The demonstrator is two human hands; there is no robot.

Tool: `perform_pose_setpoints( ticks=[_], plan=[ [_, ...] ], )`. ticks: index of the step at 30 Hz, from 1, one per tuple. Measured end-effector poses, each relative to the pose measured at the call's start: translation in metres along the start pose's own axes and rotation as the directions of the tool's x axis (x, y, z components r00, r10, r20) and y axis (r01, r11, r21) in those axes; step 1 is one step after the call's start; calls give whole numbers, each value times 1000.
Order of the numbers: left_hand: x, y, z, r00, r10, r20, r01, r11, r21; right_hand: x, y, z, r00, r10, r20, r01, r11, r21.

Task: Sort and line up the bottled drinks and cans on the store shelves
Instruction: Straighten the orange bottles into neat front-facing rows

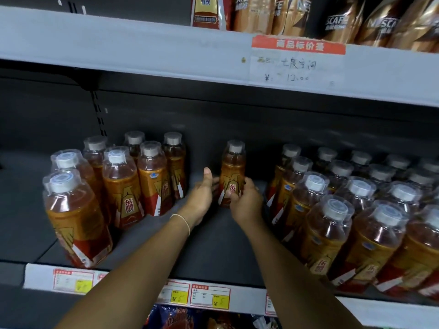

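Observation:
A single amber drink bottle [233,169] with a red and gold label stands upright in the gap at the middle of the dark shelf [213,245]. My right hand [244,200] grips its lower half from the right, fingers curled round the label. My left hand [202,198] is just left of the bottle, fingers straight, thumb up, fingertips reaching behind it. A cluster of like bottles [123,184] stands to the left. Rows of the same bottles [351,210] fill the right side.
The upper shelf [142,48] carries coffee packs [337,17] and a handwritten price tag [297,65]. Price labels [210,296] line the front edge of the bottle shelf. Snack bags [180,318] show below. A bare stretch of shelf lies between the two bottle groups.

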State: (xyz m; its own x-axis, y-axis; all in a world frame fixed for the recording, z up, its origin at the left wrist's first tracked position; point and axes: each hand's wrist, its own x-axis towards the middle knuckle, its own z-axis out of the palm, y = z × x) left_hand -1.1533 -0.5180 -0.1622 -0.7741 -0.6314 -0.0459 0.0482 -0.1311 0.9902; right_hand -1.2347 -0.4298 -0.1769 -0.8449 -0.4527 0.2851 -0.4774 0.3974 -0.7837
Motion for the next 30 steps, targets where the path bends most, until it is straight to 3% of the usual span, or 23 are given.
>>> perform_pose_setpoints(
  ticks=[14, 20, 23, 25, 27, 30],
  plan=[
    [7, -1, -4, 998, -25, 51, 27, 999, -36, 15, 2, 12, 999, 35, -18, -36, 999, -19],
    [-4, 2, -8, 997, -18, 69, 11, 995, 96, 17, 3, 8, 999, 47, -3, -47, 997, -64],
    [-18, 8, -18, 999, 39, -14, -35, 975, 221, 18, -3, 2, 996, 89, 20, -86, 988, -125],
    [-29, 12, -29, 995, 83, -57, -66, 964, 257, 11, -7, -2, 994, 95, -51, -103, 977, -189],
    [-43, 17, -45, 986, 141, -89, -104, 938, 329, -1, -11, 1, 995, 7, -98, -29, 975, -222],
    [-64, 26, -70, 951, 238, -196, -106, 849, 518, -19, -27, 20, 974, -226, -22, 222, 966, -134]
  ],
)
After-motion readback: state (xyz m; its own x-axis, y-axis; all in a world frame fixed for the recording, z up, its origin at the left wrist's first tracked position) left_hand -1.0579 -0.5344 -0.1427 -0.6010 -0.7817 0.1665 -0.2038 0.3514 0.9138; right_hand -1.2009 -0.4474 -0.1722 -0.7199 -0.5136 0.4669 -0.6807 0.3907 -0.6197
